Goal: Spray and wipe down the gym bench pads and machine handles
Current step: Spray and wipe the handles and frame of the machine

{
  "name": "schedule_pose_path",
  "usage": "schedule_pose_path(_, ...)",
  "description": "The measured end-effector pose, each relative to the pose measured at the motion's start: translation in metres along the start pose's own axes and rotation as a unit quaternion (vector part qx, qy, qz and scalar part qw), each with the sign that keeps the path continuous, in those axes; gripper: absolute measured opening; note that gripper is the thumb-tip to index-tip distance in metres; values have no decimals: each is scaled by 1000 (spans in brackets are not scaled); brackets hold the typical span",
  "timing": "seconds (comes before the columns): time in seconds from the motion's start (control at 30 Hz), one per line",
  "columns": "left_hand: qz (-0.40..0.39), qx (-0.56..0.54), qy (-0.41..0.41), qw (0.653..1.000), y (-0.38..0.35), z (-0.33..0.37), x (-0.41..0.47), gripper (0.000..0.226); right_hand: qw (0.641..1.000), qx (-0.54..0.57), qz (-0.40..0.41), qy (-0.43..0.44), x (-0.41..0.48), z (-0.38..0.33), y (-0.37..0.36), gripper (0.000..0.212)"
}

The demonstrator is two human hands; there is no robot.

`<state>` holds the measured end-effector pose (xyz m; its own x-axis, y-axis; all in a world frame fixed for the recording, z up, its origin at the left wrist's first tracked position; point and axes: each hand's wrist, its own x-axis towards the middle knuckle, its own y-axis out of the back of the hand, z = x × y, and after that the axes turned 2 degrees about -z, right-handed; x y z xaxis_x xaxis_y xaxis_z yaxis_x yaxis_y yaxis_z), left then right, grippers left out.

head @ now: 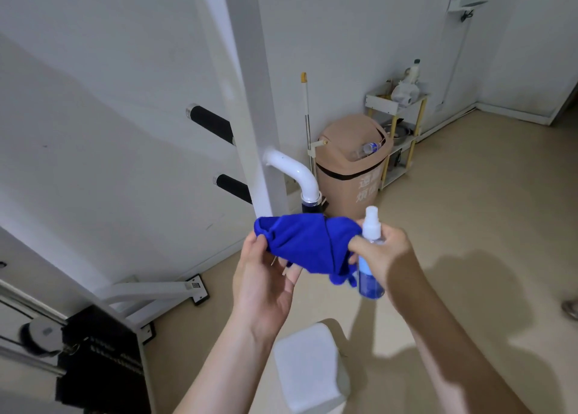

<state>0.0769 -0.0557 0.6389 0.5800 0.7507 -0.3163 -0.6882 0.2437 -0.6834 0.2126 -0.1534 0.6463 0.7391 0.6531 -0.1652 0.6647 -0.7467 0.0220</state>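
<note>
A blue cloth [308,241] is stretched between my two hands in front of a white machine upright [250,101]. My left hand [266,276] pinches the cloth's left end. My right hand [380,257] grips a clear spray bottle [370,257] with a white nozzle and blue liquid, and also pinches the cloth's right end. A curved white handle tube [294,171] with a dark grip end [311,208] juts from the upright just above the cloth. Two black foam-covered handles [211,123] [234,188] stick out on the upright's left side.
A brown swing-lid bin [350,169] with a plastic bottle in it stands behind, a mop handle [307,113] beside it. A small shelf cart [395,132] is by the wall. A weight stack [97,363] sits lower left; a white block [309,366] lies below my arms.
</note>
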Motion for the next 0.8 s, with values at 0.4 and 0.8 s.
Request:
schedule_pose_path(0.4, -125, 564, -204, 790, -5, -13, 48, 47, 988, 108, -80, 73, 33, 16, -31, 38)
schedule_pose_path(0.8, -89, 434, -258, 859, -21, -17, 35, 62, 989, 103, -73, 76, 34, 12, -20, 44)
